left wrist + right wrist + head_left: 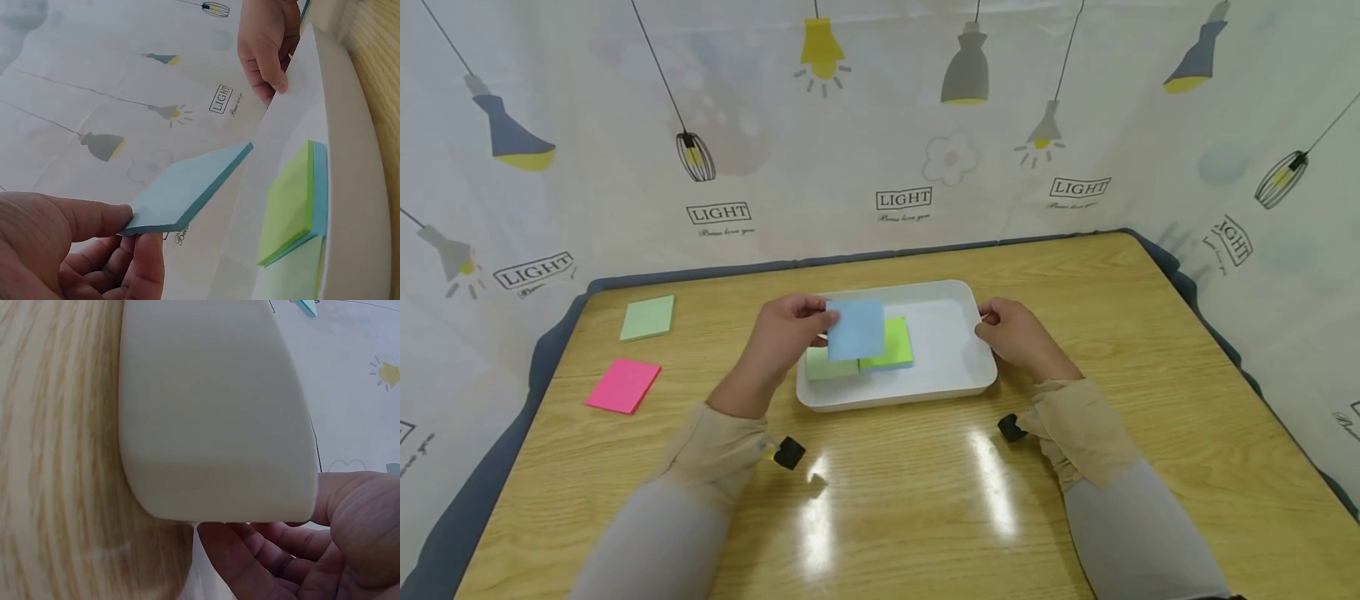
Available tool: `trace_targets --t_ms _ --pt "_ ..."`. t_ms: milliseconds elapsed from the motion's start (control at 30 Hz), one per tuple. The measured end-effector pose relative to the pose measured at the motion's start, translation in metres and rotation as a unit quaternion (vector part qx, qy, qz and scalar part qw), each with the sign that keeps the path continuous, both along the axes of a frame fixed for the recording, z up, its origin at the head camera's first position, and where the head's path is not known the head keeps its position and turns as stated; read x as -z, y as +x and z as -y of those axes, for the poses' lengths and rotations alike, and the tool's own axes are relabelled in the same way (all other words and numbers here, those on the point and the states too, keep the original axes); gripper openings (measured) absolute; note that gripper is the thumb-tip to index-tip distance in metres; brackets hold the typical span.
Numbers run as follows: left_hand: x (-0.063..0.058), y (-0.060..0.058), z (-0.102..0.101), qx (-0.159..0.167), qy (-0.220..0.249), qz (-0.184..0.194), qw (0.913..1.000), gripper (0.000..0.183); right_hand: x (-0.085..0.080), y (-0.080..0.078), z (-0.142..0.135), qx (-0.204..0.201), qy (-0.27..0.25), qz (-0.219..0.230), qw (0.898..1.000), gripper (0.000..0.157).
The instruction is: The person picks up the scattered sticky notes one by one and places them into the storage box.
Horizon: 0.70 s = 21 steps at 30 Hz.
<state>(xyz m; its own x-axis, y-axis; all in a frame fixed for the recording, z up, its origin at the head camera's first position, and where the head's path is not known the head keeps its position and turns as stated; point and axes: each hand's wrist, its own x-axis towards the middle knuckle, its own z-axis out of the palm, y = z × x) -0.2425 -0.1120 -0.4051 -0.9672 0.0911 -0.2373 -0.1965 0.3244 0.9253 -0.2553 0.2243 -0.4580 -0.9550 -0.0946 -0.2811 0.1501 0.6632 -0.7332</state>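
Note:
My left hand (786,333) pinches a light blue sticky note pad (857,329) by its edge, thumb on top and fingers below. In the left wrist view, the blue pad (190,187) is tilted and held above the white tray (951,342). Inside the tray's left part lie a pale green pad (831,367) and a bright yellow-green pad (897,343); the latter sits on a blue layer (319,187). At the tray's right end, my right hand (1018,333) grips the rim. The right wrist view has the tray's outer wall (212,412) hiding part of those fingers.
On the left side of the wooden table (880,508) lie another pale green pad (647,318) and a pink pad (623,387). A lamp-printed curtain (820,167) stands behind the table's far edge.

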Motion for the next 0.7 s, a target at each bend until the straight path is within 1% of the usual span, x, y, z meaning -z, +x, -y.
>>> trace_targets --t_ms 200,400,567,700 --pt "0.009 -0.009 -0.023 0.020 0.029 0.017 0.9993 0.029 -0.002 0.000 0.001 -0.005 0.001 0.000 1.000 0.041" --pt "0.017 -0.019 -0.047 0.028 0.059 0.050 0.9966 0.022 -0.002 0.000 0.002 -0.003 0.001 -0.001 1.000 0.041" --pt "0.023 -0.026 -0.066 0.039 0.072 0.081 0.9934 0.018 -0.002 -0.001 0.001 -0.003 0.005 0.001 1.000 0.042" --pt "0.030 -0.032 -0.079 0.044 0.075 0.093 0.9918 0.018 -0.002 -0.001 0.000 -0.001 0.007 0.004 1.000 0.042"
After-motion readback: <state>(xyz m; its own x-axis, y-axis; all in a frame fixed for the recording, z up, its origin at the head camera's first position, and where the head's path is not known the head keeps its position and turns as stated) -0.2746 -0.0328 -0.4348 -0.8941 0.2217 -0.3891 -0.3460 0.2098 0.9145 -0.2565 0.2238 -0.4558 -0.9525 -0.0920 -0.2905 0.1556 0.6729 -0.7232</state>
